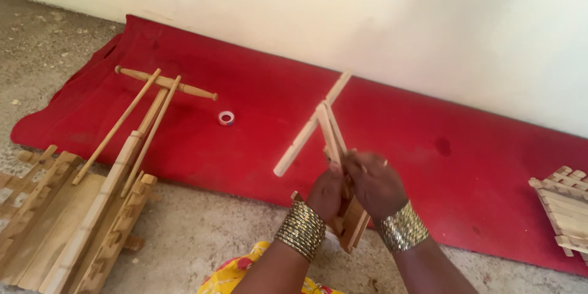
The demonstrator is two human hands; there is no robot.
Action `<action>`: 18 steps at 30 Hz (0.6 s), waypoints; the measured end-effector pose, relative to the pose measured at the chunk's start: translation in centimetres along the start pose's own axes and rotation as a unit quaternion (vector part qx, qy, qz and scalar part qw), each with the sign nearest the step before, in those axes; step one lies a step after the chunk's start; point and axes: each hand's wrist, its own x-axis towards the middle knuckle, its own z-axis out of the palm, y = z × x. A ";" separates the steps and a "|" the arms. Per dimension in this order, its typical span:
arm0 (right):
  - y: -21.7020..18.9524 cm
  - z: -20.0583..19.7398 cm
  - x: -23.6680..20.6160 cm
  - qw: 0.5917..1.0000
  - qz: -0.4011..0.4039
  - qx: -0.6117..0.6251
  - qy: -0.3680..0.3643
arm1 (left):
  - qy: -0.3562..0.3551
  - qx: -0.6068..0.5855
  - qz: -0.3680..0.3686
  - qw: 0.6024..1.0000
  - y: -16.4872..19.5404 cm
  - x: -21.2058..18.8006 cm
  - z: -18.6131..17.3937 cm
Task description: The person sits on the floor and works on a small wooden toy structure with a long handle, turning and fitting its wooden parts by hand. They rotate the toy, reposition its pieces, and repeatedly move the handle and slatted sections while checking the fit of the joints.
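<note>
My left hand (326,193) and my right hand (375,184) are both closed around a bundle of pale wooden slats (331,131) held upright above the red cloth (245,141). A wider wooden piece (354,223) hangs below my hands. One long slat (309,127) leans diagonally out to the upper right. Stacked gold bangles cover both wrists.
A roll of tape (226,118) lies on the red cloth. A turned wooden rod (165,82) and thin sticks (116,125) cross at the left. Notched wooden frames (79,220) lie on the concrete floor at lower left, a slatted wooden piece (563,205) at right. White wall behind.
</note>
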 end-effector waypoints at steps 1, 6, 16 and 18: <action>0.0 0.2 -1.2 1.000 -0.006 0.007 0.004 | 0.004 -0.018 0.042 0.999 -0.1 0.1 0.0; 0.2 0.3 -2.5 0.999 0.031 0.029 0.008 | 0.006 -0.041 0.176 0.983 -0.2 0.4 0.2; -1.7 -0.9 4.5 0.980 0.029 0.123 0.155 | -0.001 0.011 0.024 1.000 -1.3 0.3 0.0; -1.8 -0.5 3.1 0.983 0.044 0.098 0.146 | -0.003 0.013 0.041 0.999 -2.0 0.4 0.1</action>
